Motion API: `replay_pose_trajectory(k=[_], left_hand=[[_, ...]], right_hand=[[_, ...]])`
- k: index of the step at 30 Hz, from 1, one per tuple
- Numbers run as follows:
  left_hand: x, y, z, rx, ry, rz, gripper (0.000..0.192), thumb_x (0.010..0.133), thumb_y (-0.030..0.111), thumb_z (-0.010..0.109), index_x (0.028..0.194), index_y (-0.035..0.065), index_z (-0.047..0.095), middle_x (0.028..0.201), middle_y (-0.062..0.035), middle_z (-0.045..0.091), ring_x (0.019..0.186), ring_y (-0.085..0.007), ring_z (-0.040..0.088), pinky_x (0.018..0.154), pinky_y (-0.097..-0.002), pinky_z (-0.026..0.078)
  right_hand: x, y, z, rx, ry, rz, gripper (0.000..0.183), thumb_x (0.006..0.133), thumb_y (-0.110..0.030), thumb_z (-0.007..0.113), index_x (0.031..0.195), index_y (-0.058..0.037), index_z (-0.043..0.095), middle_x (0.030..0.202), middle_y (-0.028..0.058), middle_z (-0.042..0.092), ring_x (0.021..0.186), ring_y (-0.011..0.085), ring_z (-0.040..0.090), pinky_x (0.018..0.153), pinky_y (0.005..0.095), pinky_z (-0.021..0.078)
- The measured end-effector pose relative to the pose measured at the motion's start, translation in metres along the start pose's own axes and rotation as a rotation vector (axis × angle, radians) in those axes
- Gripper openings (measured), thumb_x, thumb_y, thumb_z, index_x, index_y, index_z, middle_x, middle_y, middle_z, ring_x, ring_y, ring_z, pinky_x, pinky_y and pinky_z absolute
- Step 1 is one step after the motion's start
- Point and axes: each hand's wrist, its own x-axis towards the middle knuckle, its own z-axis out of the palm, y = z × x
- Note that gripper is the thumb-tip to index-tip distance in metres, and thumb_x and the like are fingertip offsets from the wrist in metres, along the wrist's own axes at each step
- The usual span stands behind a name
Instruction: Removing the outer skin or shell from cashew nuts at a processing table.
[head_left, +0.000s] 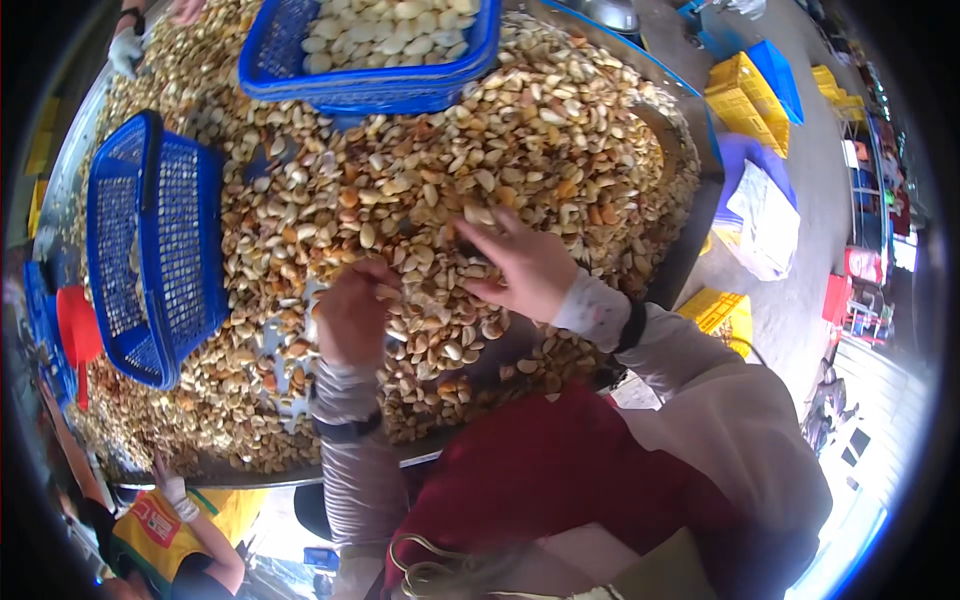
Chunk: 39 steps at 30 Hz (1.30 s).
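Observation:
Pale and brown shelled pieces, perhaps nuts or seeds (420, 255), lie in a thick layer over a metal-edged table. My left hand (352, 311) is low over them, its fingertips drawn together; whether a piece is between them I cannot tell. To its right, my right hand (517, 262) reaches into the layer with thumb and forefinger apart, a pale piece near the fingertips. Beyond both hands stands a blue plastic basket (375, 88) holding larger pale pieces. Left of them, another blue basket (157, 247) leans on its side, with a few pale pieces partly visible through its mesh.
A red plastic scoop (79, 326) is by the left basket. Co-workers' gloved hands are at the upper left (126, 51) and lower left (174, 491). The table's metal rim (285, 478) runs before me. Yellow crates (746, 101) and a white sack (765, 221) stand on the floor at right.

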Motion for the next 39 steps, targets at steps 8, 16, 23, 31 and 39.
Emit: replay_pose_trajectory(k=[8,16,23,31,39], left_hand=[[0.075,-0.041,0.013,1.971,0.233,0.81,0.032,0.091,0.031,0.054,0.116,0.0102,0.058,0.098,-0.0156,0.057,0.069,-0.0256,0.063,0.054,-0.0359,0.054],[0.076,-0.065,0.066,1.807,-0.111,0.997,0.037,0.079,0.018,0.069,0.113,0.0111,0.059,0.1,-0.0137,0.049,0.061,-0.0228,0.061,0.045,-0.0296,0.054],[0.111,-0.057,0.097,1.974,-0.002,0.578,0.039,0.089,0.031,0.058,0.126,0.0186,0.053,0.109,-0.014,0.046,0.076,-0.0259,0.062,0.054,-0.0375,0.054],[0.099,-0.073,0.112,0.215,-0.057,-0.294,0.044,0.094,0.043,0.048,0.115,0.0046,0.058,0.085,-0.0074,0.055,0.051,-0.0164,0.054,0.044,-0.0273,0.044],[0.108,-0.063,0.093,0.144,-0.097,-0.383,0.032,0.096,0.036,0.049,0.087,0.0072,0.061,0.059,0.0031,0.049,0.041,-0.0099,0.043,0.037,-0.0257,0.031]], right_hand=[[-0.036,0.058,-0.015,-0.552,-0.129,0.086,0.065,0.082,-0.045,0.062,0.14,-0.0317,0.034,0.145,0.0065,0.032,0.06,0.0151,0.061,0.046,0.0322,0.0495],[-0.012,0.128,-0.093,-0.287,0.017,0.373,0.035,0.081,-0.022,0.065,0.114,-0.0125,0.061,0.11,0.0082,0.061,0.088,0.0305,0.064,0.079,0.0383,0.0519],[0.063,0.15,-0.078,-0.311,0.318,0.33,0.028,0.078,-0.017,0.067,0.105,-0.0093,0.064,0.09,0.0116,0.064,0.083,0.0294,0.064,0.076,0.0403,0.0525],[0.039,0.115,-0.069,0.355,0.233,0.124,0.013,0.078,-0.012,0.064,0.088,-0.0037,0.065,0.081,0.0136,0.062,0.074,0.0296,0.065,0.07,0.0396,0.0532],[0.114,0.142,-0.075,-0.396,0.188,0.271,0.026,0.075,-0.008,0.062,0.1,-0.0078,0.066,0.091,0.0141,0.064,0.078,0.0302,0.066,0.07,0.039,0.0552]])
